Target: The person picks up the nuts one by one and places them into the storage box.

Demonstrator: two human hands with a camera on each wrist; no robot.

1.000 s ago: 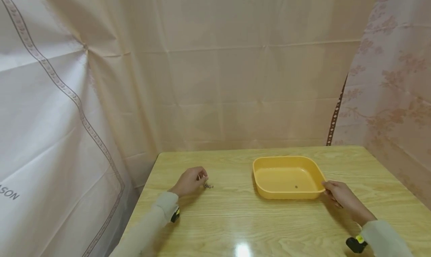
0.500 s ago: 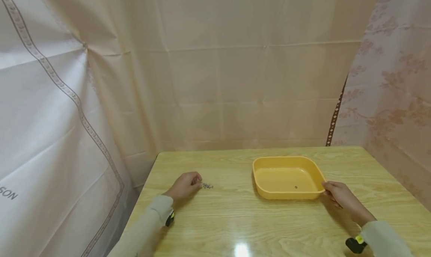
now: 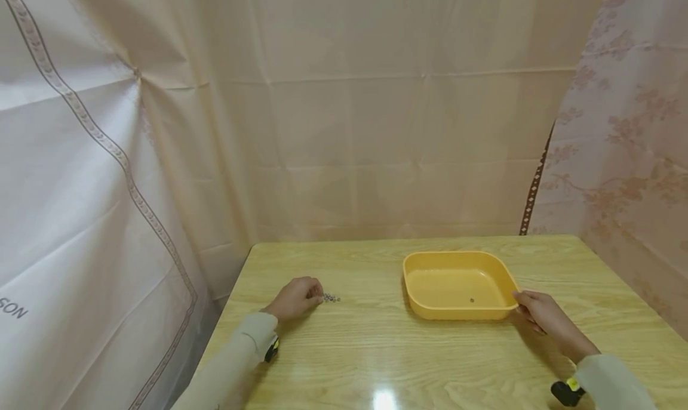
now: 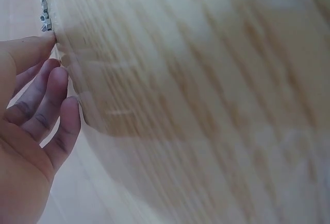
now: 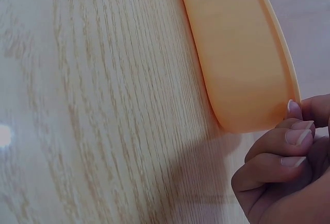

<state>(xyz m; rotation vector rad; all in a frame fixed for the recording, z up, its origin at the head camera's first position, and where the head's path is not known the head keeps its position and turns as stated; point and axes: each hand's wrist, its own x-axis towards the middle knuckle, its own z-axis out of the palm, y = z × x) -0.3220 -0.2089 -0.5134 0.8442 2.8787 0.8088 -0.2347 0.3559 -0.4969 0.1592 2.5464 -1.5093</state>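
Observation:
Several small metal nuts [image 3: 330, 298] lie in a cluster on the table. My left hand [image 3: 295, 296] is just left of them, fingers bent. In the left wrist view the thumb tip [image 4: 50, 39] lies by the nuts [image 4: 46, 15], apart from the other fingertips, and nothing shows between them. My right hand [image 3: 545, 314] pinches the near right corner of a yellow plastic tray [image 3: 457, 314]. In the right wrist view, the thumb and index finger hold its rim [image 5: 295, 87], the other fingers curled below. A single nut [image 3: 472, 300] lies inside the tray.
The wood-grain table [image 3: 349, 362] has its far edge against a beige hanging cloth [image 3: 344, 129]. Patterned cloths hang at the left [image 3: 80, 219] and right [image 3: 634, 159]. Both wrists wear dark straps with yellow marks.
Since a second ago my left hand has drawn back left and slightly toward me, uncovering more of the nuts; it has hardly shifted over the last half second. Right hand and tray have stayed put.

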